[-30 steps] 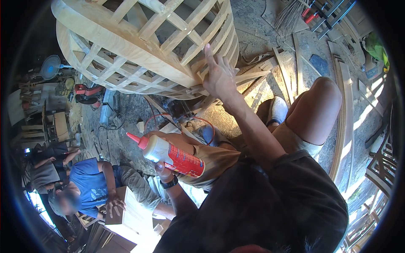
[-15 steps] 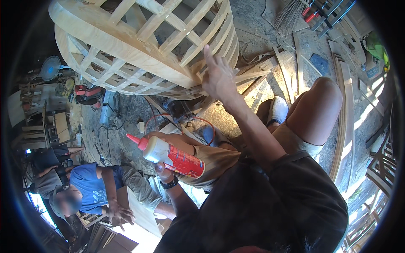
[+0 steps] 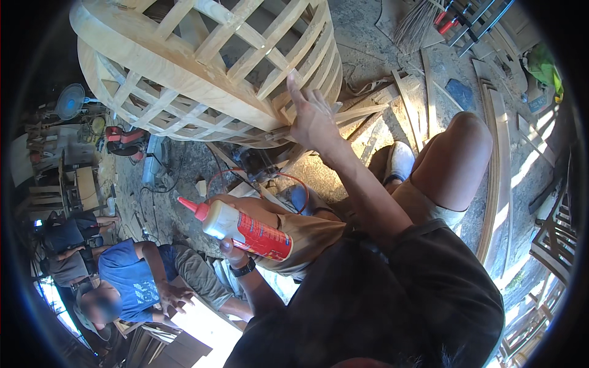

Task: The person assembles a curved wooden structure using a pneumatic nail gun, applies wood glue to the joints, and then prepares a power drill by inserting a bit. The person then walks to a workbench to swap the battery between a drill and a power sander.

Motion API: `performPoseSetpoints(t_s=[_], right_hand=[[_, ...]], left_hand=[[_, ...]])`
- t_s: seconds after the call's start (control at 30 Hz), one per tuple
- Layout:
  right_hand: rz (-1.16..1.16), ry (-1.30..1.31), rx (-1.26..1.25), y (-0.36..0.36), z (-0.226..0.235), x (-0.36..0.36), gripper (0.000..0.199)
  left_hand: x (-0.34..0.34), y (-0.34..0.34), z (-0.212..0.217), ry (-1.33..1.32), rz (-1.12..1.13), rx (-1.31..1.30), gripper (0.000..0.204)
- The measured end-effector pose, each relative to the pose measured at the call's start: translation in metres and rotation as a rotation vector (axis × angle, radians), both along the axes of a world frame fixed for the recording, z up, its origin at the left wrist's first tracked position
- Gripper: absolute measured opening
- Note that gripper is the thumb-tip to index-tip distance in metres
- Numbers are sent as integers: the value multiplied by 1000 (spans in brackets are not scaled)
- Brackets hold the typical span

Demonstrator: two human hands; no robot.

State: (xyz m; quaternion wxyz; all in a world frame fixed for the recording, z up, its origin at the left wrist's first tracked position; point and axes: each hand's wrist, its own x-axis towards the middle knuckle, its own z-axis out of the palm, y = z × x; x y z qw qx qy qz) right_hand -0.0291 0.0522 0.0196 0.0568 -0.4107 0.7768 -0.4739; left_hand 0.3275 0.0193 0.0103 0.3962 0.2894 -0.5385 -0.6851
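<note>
My left hand point(image 3: 232, 253), with a dark band at the wrist, is closed around a glue bottle point(image 3: 248, 232). The bottle is whitish with a red label and a red pointed nozzle, and it lies tilted over my thigh, nozzle to the left. My right hand point(image 3: 315, 121) is raised with the index finger stretched out and the others partly spread. Its fingertip is at a slat of the large curved wooden lattice frame point(image 3: 184, 73); whether it touches I cannot tell. The frame has crossed pale slats and a thick solid edge.
A co-worker in a blue shirt point(image 3: 126, 270) sits at the left by a pale board point(image 3: 208, 331). A red power tool point(image 3: 126, 141), a fan point(image 3: 71, 101), an orange cord point(image 3: 300, 184) and loose wood strips point(image 3: 497, 165) lie around. Clamps point(image 3: 472, 24) and a broom point(image 3: 420, 27) are far right.
The whole view has shifted slightly. My right index finger bends a little more beside the lattice. The pale board by the co-worker has tilted lower.
</note>
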Motion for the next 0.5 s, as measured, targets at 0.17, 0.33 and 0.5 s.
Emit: performPoseSetpoints(t_s=[0.17,0.33,0.5], right_hand=[[148,-53,32,29,8,24,33],[95,-126,-75,68,-26,-8,5],[-127,-172,-168,83,-11,-35,11]], left_hand=[[1,7,3,-51,121,-42,91],[14,7,-7,-92,70,-102,96],[2,13,-4,-80,171,-177,91]])
